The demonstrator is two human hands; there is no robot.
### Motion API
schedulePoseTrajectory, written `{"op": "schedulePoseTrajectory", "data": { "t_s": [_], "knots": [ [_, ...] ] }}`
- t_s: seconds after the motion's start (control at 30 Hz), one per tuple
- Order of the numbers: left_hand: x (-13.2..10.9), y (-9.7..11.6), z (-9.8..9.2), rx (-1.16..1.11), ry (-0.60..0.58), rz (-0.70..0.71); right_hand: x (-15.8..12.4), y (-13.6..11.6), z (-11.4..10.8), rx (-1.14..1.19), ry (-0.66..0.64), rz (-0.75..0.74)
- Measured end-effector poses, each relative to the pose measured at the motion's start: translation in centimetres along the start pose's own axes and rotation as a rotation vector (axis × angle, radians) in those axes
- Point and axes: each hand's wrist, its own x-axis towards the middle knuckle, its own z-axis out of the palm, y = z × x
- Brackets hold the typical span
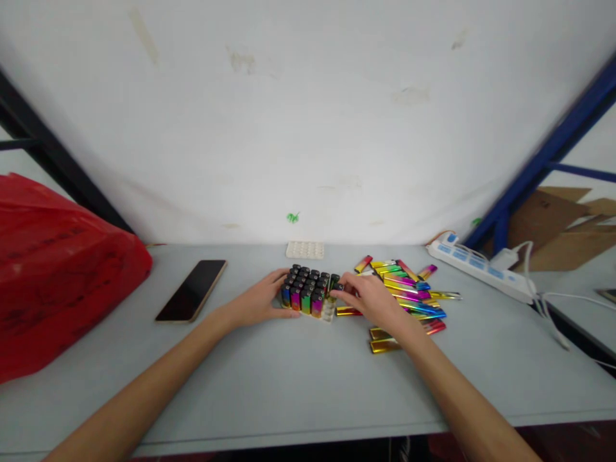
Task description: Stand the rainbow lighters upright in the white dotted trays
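A white tray (328, 314) packed with several upright rainbow-coloured lighters (308, 289) stands mid-table. My left hand (262, 300) rests against the tray's left side, fingers curled along it. My right hand (368, 296) is at the tray's right edge, fingers pinched on one lighter (335, 284) at the tray's right row. A pile of loose metallic lighters (411, 292) lies flat just right of that hand.
A black phone (192, 290) lies left of the tray. A red plastic bag (52, 263) fills the far left. An empty white tray (305, 249) sits by the wall. A power strip (476, 266) with white cables lies at the right.
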Motion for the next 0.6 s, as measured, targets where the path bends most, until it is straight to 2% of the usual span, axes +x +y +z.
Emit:
{"op": "schedulePoseTrajectory", "data": {
  "t_s": [0.1,0.2,0.33,0.4,0.5,0.6],
  "knots": [
    [0.0,-0.1,0.0,0.002,-0.010,-0.008,0.1,-0.5,0.5,-0.108,0.063,0.050],
    [0.0,-0.3,0.0,0.006,-0.011,-0.016,0.0,0.2,-0.1,-0.126,0.115,0.057],
    [0.0,-0.7,0.1,0.019,-0.014,-0.022,0.0,4.1,-2.0,-0.211,0.262,0.150],
    [0.0,-0.8,0.1,0.025,-0.010,-0.021,-0.1,6.7,-2.8,-0.282,0.276,0.229],
    [0.1,-0.8,0.2,0.041,-0.002,-0.017,-0.5,9.6,-3.4,-0.398,0.213,0.385],
    [0.1,-0.8,0.2,0.052,0.013,-0.002,-0.9,10.7,-3.8,-0.413,0.062,0.438]
  ]
}}
